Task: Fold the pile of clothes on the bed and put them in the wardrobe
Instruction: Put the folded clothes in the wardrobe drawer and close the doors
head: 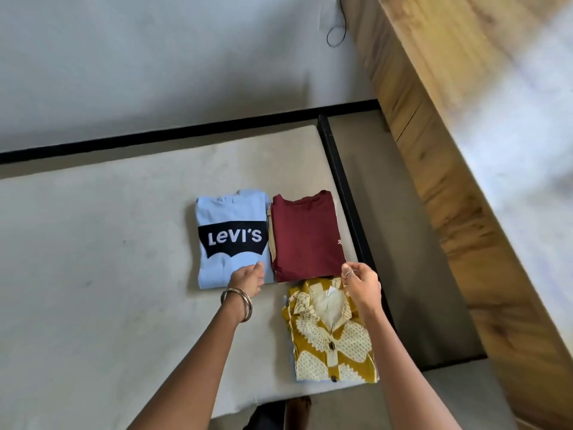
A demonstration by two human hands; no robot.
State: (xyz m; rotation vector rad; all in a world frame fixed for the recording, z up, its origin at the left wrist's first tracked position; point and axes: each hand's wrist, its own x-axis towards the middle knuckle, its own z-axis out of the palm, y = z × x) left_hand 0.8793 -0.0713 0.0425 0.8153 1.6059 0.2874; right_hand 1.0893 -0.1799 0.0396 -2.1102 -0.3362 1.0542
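Reaching both hands at the folded maroon tee (307, 235), left hand (248, 279) loosely curled by its near-left corner holding nothing, right hand (361, 285) pinching the near-right corner, yellow shirt (331, 333) just below

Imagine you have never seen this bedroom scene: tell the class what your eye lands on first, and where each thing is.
First comes the folded light blue T-shirt with its bold black logo panel, mid-mattress. Beside it on its right lies a folded maroon T-shirt, and nearer the camera a mustard patterned shirt. The left hand reaches over the blue shirt's near edge, and the right hand reaches to the maroon one's near corner.
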